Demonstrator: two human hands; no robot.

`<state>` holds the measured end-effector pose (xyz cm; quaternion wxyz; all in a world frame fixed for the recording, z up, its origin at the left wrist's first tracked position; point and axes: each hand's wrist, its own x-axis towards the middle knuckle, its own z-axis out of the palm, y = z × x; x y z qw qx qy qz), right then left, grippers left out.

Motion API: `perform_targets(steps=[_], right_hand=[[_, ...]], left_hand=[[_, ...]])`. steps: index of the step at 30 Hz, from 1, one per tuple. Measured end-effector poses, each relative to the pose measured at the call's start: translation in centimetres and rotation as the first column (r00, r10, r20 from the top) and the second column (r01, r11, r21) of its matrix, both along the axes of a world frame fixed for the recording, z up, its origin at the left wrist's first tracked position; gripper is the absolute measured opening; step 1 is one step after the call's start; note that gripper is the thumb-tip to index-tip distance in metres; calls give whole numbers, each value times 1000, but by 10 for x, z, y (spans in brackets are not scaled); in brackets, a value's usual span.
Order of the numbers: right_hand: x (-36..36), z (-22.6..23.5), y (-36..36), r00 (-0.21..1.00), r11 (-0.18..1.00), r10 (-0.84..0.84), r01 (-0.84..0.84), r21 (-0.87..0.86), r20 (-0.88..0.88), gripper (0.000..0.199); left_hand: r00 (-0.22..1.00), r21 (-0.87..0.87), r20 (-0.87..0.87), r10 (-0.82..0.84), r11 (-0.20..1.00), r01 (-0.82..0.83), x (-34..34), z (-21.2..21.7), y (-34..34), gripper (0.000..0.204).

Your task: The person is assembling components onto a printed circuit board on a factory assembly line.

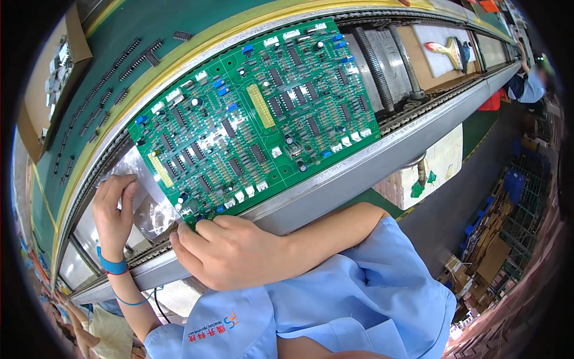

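A large green circuit board [281,173] lies across the rails of a conveyor, crowded with black chips, resistors, white connectors and blue parts. Two yellow pin sockets stand out on it, one being a long yellow socket [260,106]. Beside the board's left edge, my left hand [115,209] is held with fingers curled and thumb close to them; whatever is between them does not show. My right hand [230,248] is closed at the board's near left corner, its fingertips bent down there. What the right fingers pinch is hidden. A blue wrist band [112,265] circles my left wrist.
Rows of black chips [110,81] lie on the green bench beyond the yellow-edged rail. An open cardboard box [57,84] of white parts stands far left. Clear plastic [152,209] lies under the board's left side. A brush [448,52] rests at the right; people work farther off.
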<state>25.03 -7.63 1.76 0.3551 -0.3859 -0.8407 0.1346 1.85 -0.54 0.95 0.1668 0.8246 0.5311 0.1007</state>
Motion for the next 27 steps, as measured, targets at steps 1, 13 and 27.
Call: perform_targets(steps=[1,13,27], right_hand=[[0,1,0,1000,1000,-1,1,1,-2,14],[13,10,-1,992,998,-27,34,-61,122,17],[82,31,15,896,951,-231,290,-105,380,12]], left_hand=[[1000,9,-9,0,1000,0,-1,1,0,6],[1000,47,-22,0,999,1,-3,10,-4,7],[996,134,-9,-92,987,92,6,24,-15,5]])
